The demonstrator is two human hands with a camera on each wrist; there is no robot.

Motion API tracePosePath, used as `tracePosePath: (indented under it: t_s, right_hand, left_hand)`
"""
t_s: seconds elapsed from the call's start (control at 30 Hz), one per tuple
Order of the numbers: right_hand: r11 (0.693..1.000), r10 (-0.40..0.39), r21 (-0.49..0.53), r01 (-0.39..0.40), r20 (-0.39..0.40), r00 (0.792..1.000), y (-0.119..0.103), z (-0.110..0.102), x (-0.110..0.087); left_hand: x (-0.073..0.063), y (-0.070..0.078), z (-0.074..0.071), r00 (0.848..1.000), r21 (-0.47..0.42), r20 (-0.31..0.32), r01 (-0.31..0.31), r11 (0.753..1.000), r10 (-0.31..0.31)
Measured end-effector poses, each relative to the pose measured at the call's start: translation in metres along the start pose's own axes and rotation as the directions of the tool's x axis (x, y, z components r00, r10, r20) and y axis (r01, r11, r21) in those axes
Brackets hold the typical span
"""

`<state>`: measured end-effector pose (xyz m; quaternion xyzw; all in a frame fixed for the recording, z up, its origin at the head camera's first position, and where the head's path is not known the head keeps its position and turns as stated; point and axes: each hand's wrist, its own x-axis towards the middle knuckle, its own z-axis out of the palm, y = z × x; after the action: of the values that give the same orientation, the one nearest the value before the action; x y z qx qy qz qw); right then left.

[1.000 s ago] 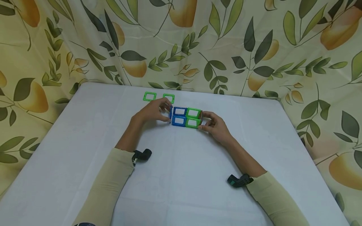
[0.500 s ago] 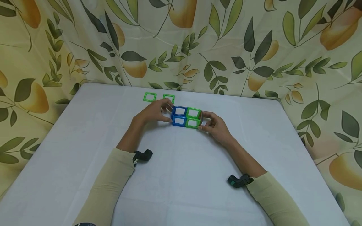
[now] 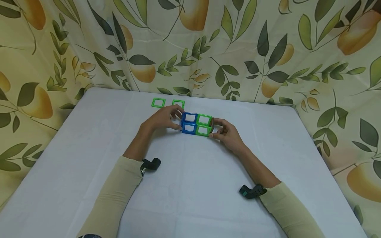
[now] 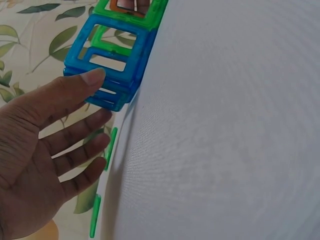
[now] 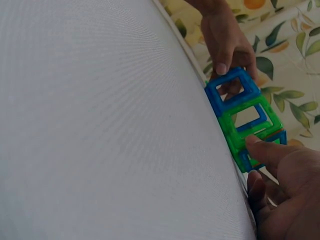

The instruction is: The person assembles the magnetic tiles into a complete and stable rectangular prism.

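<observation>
A box-like block of magnetic tiles (image 3: 196, 123) stands on the white table, blue frames at its left end and green frames at its right. My left hand (image 3: 163, 117) holds the blue end. In the left wrist view its thumb lies on the upper edge of a blue tile (image 4: 131, 55), other fingers reaching round below. At the opposite end my right hand (image 3: 228, 133) grips the block by a reddish-brown end tile (image 3: 212, 123), the thumb near the front bottom corner. The right wrist view has that thumb against a green tile (image 5: 229, 120); the fingers behind are partly hidden.
Two loose green square tiles lie behind the left hand: one tile (image 3: 158, 102) is in full view, the other tile (image 3: 178, 103) is partly covered by the fingers. A patterned curtain (image 3: 190, 49) hangs behind the table's far edge (image 3: 119, 91).
A blue tile at the left end, held upright slightly apart from the block, has come in against it with the left hand moving slightly right. The right hand has stayed in place.
</observation>
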<state>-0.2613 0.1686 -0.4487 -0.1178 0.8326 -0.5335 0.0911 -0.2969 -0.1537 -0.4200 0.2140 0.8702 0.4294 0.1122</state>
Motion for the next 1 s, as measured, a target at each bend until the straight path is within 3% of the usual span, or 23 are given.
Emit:
tracePosePath:
  t_s: [0.27,0.7,1.0]
  right_hand:
    - [1.0,-0.003,0.001,0.003,-0.004,1.0,0.001,-0.001,-0.002]
    - [1.0,-0.025,-0.01,0.025,0.002,1.0,0.001,-0.001,0.0]
    - [0.999,-0.036,0.003,0.036,0.002,0.999,0.001,0.0,-0.001]
  left_hand:
    - [-0.001,0.002,-0.003,1.0,0.042,0.004,0.011,0.999,-0.011]
    - [-0.003,-0.006,-0.021,0.992,0.044,-0.125,0.023,0.999,-0.017]
    - [-0.001,-0.019,-0.044,0.975,0.114,-0.211,0.1,0.989,-0.074]
